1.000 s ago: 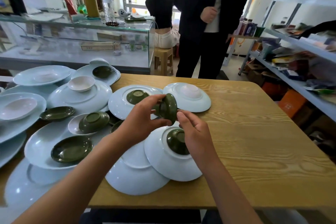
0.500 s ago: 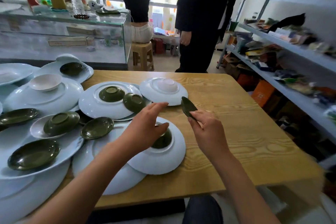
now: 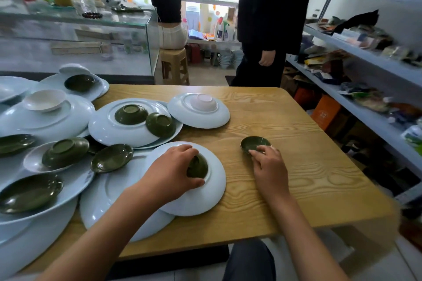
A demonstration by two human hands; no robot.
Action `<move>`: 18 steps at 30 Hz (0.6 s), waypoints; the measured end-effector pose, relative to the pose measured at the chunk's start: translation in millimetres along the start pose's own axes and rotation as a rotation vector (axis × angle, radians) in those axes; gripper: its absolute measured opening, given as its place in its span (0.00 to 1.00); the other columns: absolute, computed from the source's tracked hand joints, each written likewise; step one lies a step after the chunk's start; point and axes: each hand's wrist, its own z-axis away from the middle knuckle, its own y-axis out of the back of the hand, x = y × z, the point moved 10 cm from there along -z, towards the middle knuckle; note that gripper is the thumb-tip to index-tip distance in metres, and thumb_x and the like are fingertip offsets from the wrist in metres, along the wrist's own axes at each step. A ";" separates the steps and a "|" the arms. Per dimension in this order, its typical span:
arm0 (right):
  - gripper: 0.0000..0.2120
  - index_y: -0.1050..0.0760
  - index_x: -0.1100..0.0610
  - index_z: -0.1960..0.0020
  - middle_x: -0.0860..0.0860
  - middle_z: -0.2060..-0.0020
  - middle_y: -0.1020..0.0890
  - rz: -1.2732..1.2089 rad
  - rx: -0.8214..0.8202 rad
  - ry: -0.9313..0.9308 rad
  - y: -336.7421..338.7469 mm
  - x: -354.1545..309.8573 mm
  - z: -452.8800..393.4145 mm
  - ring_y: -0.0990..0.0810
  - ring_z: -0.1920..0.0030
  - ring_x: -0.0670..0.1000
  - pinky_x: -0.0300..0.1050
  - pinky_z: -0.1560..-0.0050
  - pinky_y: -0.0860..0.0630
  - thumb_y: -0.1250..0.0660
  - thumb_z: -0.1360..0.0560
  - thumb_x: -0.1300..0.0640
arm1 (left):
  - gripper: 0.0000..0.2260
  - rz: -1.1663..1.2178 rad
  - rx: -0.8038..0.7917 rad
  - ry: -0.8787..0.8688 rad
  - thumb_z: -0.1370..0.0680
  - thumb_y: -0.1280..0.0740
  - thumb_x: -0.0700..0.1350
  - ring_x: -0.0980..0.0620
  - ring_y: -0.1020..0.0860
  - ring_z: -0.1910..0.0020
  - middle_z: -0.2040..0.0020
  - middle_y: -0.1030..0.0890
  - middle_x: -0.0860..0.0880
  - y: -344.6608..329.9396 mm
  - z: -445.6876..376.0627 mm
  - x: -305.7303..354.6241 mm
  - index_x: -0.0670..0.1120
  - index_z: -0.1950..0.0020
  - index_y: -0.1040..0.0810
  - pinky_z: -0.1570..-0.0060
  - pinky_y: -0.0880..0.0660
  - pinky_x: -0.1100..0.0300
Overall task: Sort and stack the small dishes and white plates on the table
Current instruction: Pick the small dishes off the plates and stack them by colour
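My right hand [image 3: 268, 167] pinches the near rim of a small green dish [image 3: 254, 143] that sits upright on the bare wood. My left hand [image 3: 170, 172] curls over an upturned green dish [image 3: 199, 167] on an inverted white plate [image 3: 214, 186]. Further left, two upturned green dishes [image 3: 131, 113] [image 3: 161, 123] rest on another white plate [image 3: 102, 128]. A white small dish [image 3: 204, 102] lies upside down on the plate [image 3: 219, 118] behind. More green dishes [image 3: 112, 157] [image 3: 65, 151] [image 3: 28, 193] lie among the plates at the left.
The wooden table [image 3: 308, 178] has bare room to the right of my hands, with its edge near a shelf rack [image 3: 365, 70]. A glass counter [image 3: 91, 36] stands behind the plates. A person in dark clothes [image 3: 269, 18] stands beyond the far edge, near a stool [image 3: 174, 64].
My right hand has lowered its green dish from mid-air onto the table at the right. My left hand has stayed on the upturned green dish on the near plate.
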 end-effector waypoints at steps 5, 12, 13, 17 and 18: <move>0.12 0.19 0.55 0.41 0.52 0.44 0.19 -0.096 -0.034 -0.058 -7.7 11.7 -1.2 0.26 0.41 0.50 0.45 0.41 0.29 0.35 0.23 0.60 | 0.23 0.037 0.067 0.051 0.31 0.25 0.54 0.51 0.27 0.45 0.45 0.23 0.53 5.4 -1.7 -7.1 0.49 0.39 0.23 0.46 0.29 0.57; 0.14 0.21 0.53 0.38 0.49 0.41 0.21 -0.243 -0.061 -0.141 -9.0 22.5 2.9 0.29 0.38 0.47 0.43 0.37 0.32 0.33 0.24 0.54 | 0.18 0.037 0.074 0.167 0.33 0.25 0.54 0.53 0.24 0.53 0.53 0.20 0.53 5.6 -0.3 -10.3 0.50 0.47 0.23 0.52 0.25 0.54; 0.15 0.22 0.53 0.38 0.48 0.40 0.22 -0.286 -0.057 -0.154 -7.8 23.4 4.4 0.29 0.37 0.47 0.45 0.36 0.32 0.32 0.24 0.54 | 0.19 0.024 0.067 0.192 0.33 0.25 0.55 0.53 0.24 0.53 0.53 0.20 0.53 6.3 0.3 -11.4 0.51 0.47 0.23 0.53 0.25 0.53; 0.13 0.21 0.52 0.40 0.47 0.40 0.22 -0.448 -0.013 -0.172 1.9 24.8 9.7 0.28 0.37 0.46 0.45 0.34 0.32 0.31 0.25 0.55 | 0.19 -0.005 0.062 0.272 0.33 0.24 0.55 0.53 0.23 0.53 0.52 0.20 0.54 11.2 2.4 -8.0 0.51 0.46 0.22 0.53 0.27 0.55; 0.13 0.21 0.52 0.41 0.47 0.41 0.22 -0.478 -0.001 -0.173 3.3 25.9 10.6 0.28 0.37 0.46 0.45 0.34 0.32 0.31 0.25 0.55 | 0.20 0.023 0.069 0.303 0.33 0.23 0.54 0.53 0.24 0.53 0.51 0.20 0.54 13.4 2.3 -7.8 0.52 0.44 0.22 0.54 0.28 0.57</move>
